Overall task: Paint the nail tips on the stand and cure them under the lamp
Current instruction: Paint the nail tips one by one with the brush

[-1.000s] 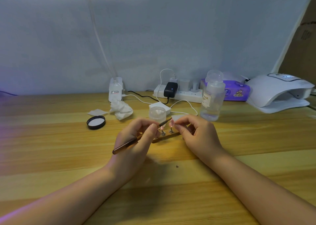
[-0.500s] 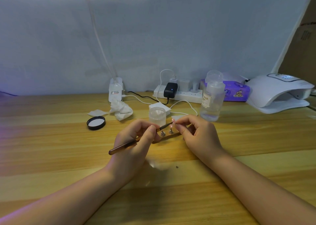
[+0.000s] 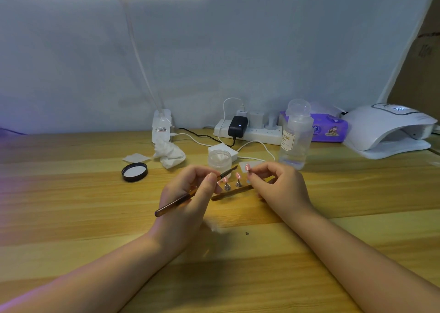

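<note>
My left hand [image 3: 190,193] grips a thin brown nail brush [image 3: 181,200], bristles pointing up and to the right near the open clear jar [image 3: 219,159]. My right hand [image 3: 278,189] pinches a pink nail tip [image 3: 247,167] on its small holder, lifted just above the stand. The brown wooden stand [image 3: 232,192] lies on the table between my hands. Two more pink tips [image 3: 238,177] stand on it on metal pegs. The white curing lamp [image 3: 390,131] sits at the far right, with its display lit.
A clear bottle [image 3: 296,136] stands behind my right hand. A black jar lid [image 3: 134,172], crumpled tissue [image 3: 170,154], a power strip [image 3: 250,131] with cables and a purple wipes pack [image 3: 331,128] lie along the back of the wooden table [image 3: 71,205].
My right hand has raised the pinched nail tip slightly. The brush tip has lifted up and away from the tips toward the jar.
</note>
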